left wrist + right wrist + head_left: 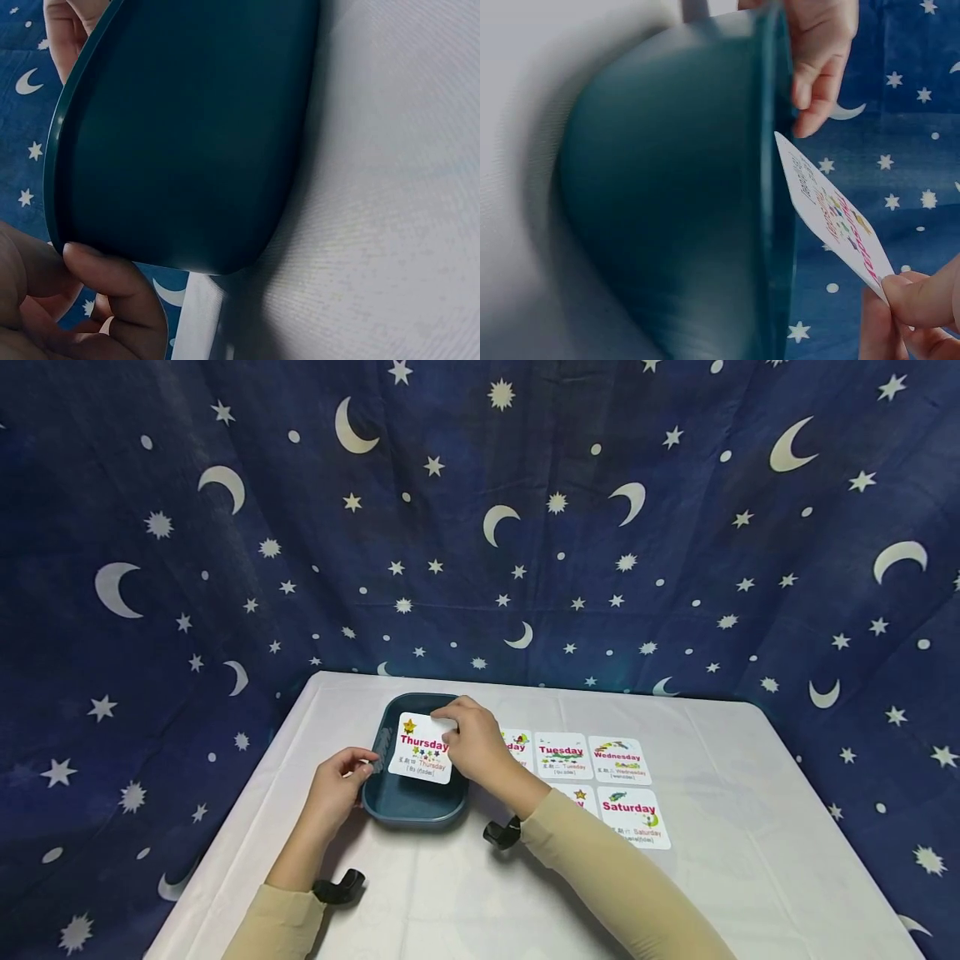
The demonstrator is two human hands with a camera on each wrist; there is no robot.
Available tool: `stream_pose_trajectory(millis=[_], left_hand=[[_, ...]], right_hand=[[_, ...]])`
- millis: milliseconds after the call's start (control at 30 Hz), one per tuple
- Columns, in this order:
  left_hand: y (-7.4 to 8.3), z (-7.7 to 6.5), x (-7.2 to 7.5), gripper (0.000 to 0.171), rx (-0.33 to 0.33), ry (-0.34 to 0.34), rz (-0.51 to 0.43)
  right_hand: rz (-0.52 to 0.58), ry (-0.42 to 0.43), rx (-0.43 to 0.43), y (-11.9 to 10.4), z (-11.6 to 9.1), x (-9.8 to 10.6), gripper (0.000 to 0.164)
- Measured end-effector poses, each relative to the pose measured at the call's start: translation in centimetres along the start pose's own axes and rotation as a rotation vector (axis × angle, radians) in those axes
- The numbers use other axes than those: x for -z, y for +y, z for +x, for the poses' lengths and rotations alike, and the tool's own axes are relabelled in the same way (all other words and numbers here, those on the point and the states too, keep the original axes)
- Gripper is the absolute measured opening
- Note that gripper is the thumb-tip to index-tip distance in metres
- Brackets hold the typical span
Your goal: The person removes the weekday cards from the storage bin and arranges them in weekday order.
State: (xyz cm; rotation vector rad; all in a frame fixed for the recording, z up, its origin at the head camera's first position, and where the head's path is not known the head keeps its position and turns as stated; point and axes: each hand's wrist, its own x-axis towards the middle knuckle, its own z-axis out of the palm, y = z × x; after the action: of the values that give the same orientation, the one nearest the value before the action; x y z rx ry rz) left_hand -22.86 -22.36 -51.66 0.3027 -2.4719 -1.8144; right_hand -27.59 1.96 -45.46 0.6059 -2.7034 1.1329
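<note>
A white Thursday card is tilted over the dark teal tray. My right hand pinches it by its right edge; in the right wrist view the thumb lies on the printed face, with fingers behind. My left hand grips the tray's left rim between bent fingers and thumb, close up in the left wrist view at the rim's corner. Beneath the card, part of the tray's inside is hidden.
Two rows of day cards lie right of the tray: Tuesday, Wednesday and Saturday are readable. My right hand and forearm partly cover two others. A white cloth covers the table; a star-patterned curtain hangs behind.
</note>
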Motion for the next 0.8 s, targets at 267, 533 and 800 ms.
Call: stream_pose_trajectory(millis=[267,533,800], left_hand=[[-0.1,-0.1,0.0,0.018,-0.016,0.003,-0.006],[0.1,-0.2,-0.1,0.018,-0.005,-0.001,-0.018],[0.1,0.0,0.1,0.019,-0.010,0.002,-0.018]], right_hand=[[0.043,0.027,0.015,-0.1,-0.8,1.7,0.040],[0.114,0.052,-0.033,0.5,-2.2,3.8,0.040],[0.118,0.075,-0.046,1.5,-3.9,6.1,0.041]])
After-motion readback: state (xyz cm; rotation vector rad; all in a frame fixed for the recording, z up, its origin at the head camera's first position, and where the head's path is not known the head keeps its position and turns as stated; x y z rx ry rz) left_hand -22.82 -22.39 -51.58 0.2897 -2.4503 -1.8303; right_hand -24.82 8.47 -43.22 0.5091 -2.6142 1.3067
